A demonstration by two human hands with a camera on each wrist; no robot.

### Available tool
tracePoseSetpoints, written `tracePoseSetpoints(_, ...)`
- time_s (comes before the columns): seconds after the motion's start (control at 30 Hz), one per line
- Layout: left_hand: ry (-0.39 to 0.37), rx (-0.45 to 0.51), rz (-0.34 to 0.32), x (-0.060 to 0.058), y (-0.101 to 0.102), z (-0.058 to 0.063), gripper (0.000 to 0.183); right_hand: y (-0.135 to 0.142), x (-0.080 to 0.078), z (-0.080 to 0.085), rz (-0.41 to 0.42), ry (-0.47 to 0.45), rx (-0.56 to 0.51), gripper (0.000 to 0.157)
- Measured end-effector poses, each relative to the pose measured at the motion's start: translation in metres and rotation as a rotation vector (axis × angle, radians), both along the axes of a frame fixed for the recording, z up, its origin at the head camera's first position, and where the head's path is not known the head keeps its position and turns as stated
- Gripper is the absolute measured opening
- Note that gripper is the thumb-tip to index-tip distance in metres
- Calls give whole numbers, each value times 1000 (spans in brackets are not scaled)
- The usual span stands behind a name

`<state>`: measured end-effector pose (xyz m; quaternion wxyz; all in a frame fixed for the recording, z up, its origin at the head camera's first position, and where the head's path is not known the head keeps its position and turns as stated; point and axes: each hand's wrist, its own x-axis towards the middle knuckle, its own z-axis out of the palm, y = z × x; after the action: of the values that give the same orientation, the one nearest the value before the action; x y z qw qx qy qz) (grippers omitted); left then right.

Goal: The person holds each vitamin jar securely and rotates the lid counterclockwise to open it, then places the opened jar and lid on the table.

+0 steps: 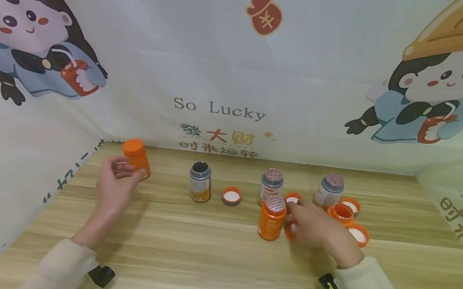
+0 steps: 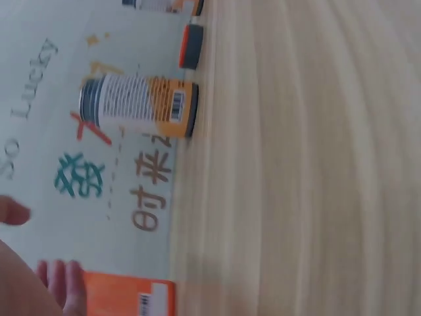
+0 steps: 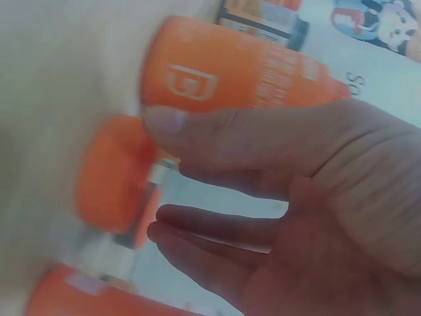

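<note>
At the far left of the head view, my left hand (image 1: 113,189) is beside an upright orange bottle (image 1: 133,149) with its cap on. The left wrist view shows the thumb (image 2: 13,210) spread away from the fingers, whose tips overlap that orange bottle (image 2: 125,296). My right hand (image 1: 314,226) reaches down among loose lids, just right of a foil-sealed orange bottle (image 1: 270,224). In the right wrist view, its thumbtip is right at an orange lid (image 3: 108,174), and the other fingers are extended apart from the thumb. Part of the lid (image 1: 290,230) is hidden behind this hand.
An uncapped grey bottle (image 1: 200,182) and an upturned grey lid (image 1: 231,196) stand mid-table. Foil-sealed grey bottles (image 1: 271,185) (image 1: 330,190) stand farther back. An open orange bottle (image 1: 341,213) and upturned orange lids (image 1: 358,235) (image 1: 351,205) sit right. Printed cloth (image 1: 311,101) hangs behind the table.
</note>
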<state>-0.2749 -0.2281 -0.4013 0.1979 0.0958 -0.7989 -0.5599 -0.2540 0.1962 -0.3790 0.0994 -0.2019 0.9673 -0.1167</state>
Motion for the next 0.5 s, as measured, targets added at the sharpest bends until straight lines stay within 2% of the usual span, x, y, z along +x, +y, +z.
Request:
tracePoseSetpoints(0.1, -51, 69, 97, -11, -12, -2, 69, 3, 5, 12, 15, 12, -31, 43)
tracePoseSetpoints(0.2, -100, 95, 119, -25, -23, -4, 82, 6, 12, 25, 27, 35, -52, 43)
tracePoseSetpoints(0.33, -150, 52, 51, -44, -37, -11, 96, 8, 23, 41, 10, 37, -57, 39)
tracePoseSetpoints(0.43, -180, 8, -27, -56, -45, -17, 99, 9, 30, 50, 13, 31, -53, 41)
tracePoseSetpoints(0.5, -192, 13, -60, -64, -47, -22, 100, 9, 33, 53, 31, 28, -54, 42)
